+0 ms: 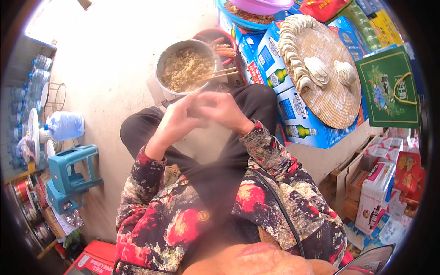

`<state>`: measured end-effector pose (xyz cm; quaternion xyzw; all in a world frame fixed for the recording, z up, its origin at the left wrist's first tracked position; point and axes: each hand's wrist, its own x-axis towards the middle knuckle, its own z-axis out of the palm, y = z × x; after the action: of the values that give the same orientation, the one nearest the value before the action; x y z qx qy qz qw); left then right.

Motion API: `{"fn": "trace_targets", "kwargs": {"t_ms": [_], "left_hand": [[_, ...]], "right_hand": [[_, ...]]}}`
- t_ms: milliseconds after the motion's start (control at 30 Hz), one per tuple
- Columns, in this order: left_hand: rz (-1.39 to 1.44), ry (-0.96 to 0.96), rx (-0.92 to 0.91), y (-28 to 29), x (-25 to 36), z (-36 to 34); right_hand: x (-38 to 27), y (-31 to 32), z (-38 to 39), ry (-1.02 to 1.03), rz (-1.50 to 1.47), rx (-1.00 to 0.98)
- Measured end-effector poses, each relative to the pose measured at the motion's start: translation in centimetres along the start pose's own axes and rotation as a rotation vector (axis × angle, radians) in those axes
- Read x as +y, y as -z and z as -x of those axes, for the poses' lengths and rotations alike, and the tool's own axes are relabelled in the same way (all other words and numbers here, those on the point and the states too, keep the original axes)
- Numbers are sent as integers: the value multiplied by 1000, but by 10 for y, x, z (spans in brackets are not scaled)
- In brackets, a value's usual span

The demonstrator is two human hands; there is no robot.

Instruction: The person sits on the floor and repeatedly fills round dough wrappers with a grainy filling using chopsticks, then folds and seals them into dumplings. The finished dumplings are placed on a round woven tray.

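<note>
My left hand [179, 118] and my right hand [225, 111] meet above my lap, fingers bent and pressed together. Whatever they pinch is hidden behind the fingers and smeared by motion. Just beyond them stands a metal pot [159, 68] of crumbly brown-yellow filling [183, 68]. A pair of chopsticks [225, 73] rests in the filling, their ends sticking out to the right. On my right lies a round floured board [337, 107]. Dumplings [288, 46] line its left edge, and two piles of pale dough rounds [316, 68] sit near its middle.
Blue cartons [298, 112] hold up the board, with a green gift bag [389, 87] beside it. A red basin [234, 43] sits behind the pot. At left are blue plastic stools [73, 167] and a large water bottle [66, 126]. Boxes [376, 197] crowd the lower right.
</note>
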<state>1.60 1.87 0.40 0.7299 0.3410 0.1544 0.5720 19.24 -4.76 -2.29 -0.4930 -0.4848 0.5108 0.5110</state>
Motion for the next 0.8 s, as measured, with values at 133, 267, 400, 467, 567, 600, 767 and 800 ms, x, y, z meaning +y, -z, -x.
{"fn": "trace_targets", "kwargs": {"t_ms": [133, 267, 400, 467, 567, 600, 767, 800], "left_hand": [[-271, -7, 98, -10, -8, -14], [-378, -2, 188, -23, -3, -23], [-348, -97, 316, -29, -2, -35], [-306, -209, 361, -29, -3, -42], [-404, -314, 394, -32, 29, -55], [-427, -357, 403, -33, 38, -60], [-188, -555, 149, -77, 103, -93], [-33, -520, 67, -99, 114, -102]], "right_hand": [[-2, -1, 3, 120, 241, 115], [0, 1, 6, 136, 337, 199], [4, 0, 7, 229, 493, 278], [2, 1, 11, 292, 511, 344], [15, 12, 12, 259, 551, 258], [16, 14, 14, 211, 448, 259], [72, 22, 19, 26, 152, 192], [81, 34, 25, -84, 119, 158]]}}
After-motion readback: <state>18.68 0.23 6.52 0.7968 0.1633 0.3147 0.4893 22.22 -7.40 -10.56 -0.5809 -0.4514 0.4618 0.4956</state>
